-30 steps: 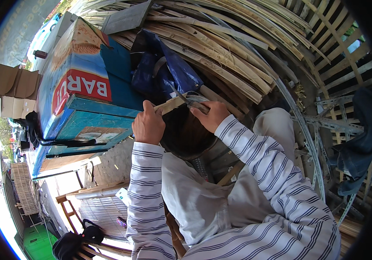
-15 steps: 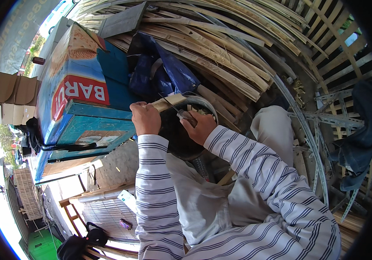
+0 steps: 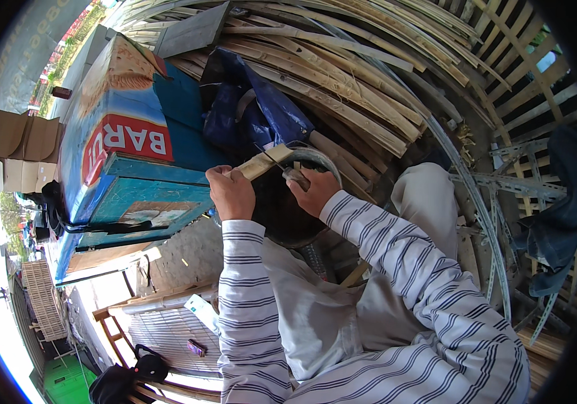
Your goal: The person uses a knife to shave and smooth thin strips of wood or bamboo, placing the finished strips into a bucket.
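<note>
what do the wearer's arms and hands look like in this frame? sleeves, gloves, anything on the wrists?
Both arms wear long sleeves, white with thin dark horizontal stripes set in pairs, ending in plain cuffs at the wrists. The left hand and right hand are bare: no gloves. No watch, ring or band shows. The left sleeve and right sleeve match, evidently one shirt.

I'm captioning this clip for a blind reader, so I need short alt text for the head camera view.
Seen from above, a person in a striped long-sleeved shirt holds a pale flat strip in the left hand, while the right hand works at it over a dark round container. Stacked bamboo slats, a blue tarp and a blue printed box surround them.
</note>
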Demonstrator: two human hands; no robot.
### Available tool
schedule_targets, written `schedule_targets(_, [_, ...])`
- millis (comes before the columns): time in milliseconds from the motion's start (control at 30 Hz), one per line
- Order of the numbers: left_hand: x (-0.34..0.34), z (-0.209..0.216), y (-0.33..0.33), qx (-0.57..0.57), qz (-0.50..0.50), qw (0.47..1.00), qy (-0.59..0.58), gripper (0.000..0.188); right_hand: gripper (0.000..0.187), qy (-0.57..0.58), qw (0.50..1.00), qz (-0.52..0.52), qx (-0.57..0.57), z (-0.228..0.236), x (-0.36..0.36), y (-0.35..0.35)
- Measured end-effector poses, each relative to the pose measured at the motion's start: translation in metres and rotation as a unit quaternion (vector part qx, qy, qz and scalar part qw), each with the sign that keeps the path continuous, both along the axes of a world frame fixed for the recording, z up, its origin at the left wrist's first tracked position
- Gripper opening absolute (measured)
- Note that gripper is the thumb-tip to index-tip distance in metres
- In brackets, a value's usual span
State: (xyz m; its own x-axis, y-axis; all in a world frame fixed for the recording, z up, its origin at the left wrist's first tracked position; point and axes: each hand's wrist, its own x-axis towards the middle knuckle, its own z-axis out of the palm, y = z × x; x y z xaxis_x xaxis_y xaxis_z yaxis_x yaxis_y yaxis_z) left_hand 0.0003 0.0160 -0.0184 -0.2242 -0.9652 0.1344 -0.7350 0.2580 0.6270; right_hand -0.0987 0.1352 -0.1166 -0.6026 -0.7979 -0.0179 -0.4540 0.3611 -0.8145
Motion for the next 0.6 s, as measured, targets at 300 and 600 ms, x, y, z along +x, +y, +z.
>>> schedule_targets(300, [0.002,-0.002,-0.002,0.021,0.022,0.999,0.016,0.024,0.040,-0.006,0.999,-0.033,-0.040,-0.012,0.009,0.000])
schedule_targets(600, [0.012,-0.028,-0.017,0.008,0.079,0.997,0.025,0.031,0.035,-0.008,0.998,0.006,-0.062,-0.008,0.032,0.006])
